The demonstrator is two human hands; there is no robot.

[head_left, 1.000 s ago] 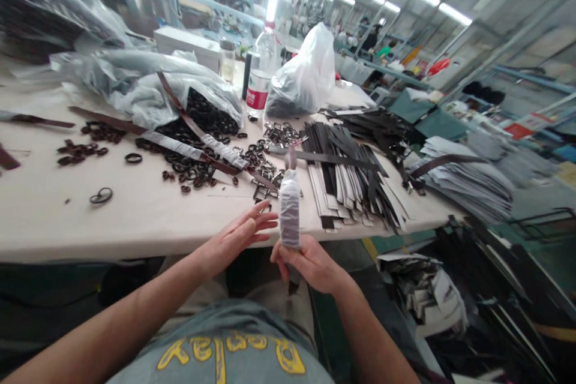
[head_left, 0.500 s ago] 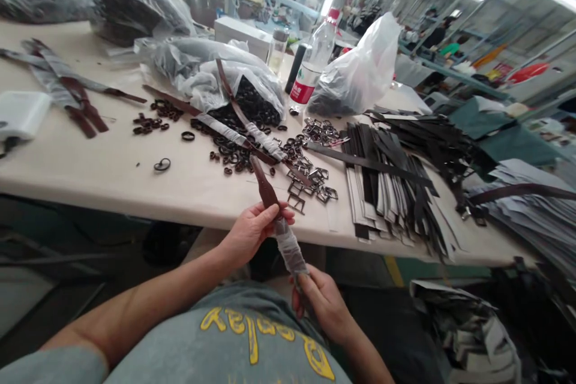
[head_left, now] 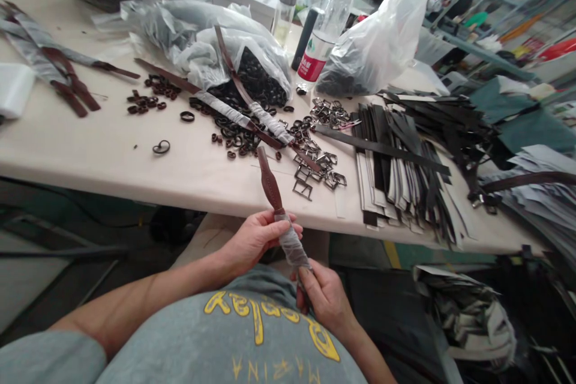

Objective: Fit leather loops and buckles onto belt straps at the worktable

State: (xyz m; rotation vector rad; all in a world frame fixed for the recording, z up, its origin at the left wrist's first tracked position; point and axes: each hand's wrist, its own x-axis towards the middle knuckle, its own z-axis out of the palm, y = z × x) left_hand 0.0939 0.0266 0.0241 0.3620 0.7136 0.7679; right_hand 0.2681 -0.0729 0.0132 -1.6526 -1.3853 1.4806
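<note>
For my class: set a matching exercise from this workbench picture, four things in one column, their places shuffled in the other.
1 brown strap
2 water bottle
3 metal buckles
4 black strips

A stacked on the table, right part
B upright at the far side
C held by left hand and right hand
D scattered loose, mid-table

Pairs: 1-C; 2-B; 3-D; 4-A

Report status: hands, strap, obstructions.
Both shut on one brown strap: left hand at the plastic wrap top, right hand at its bottom. Strap tip points up toward the table. Nothing between hands.
</note>
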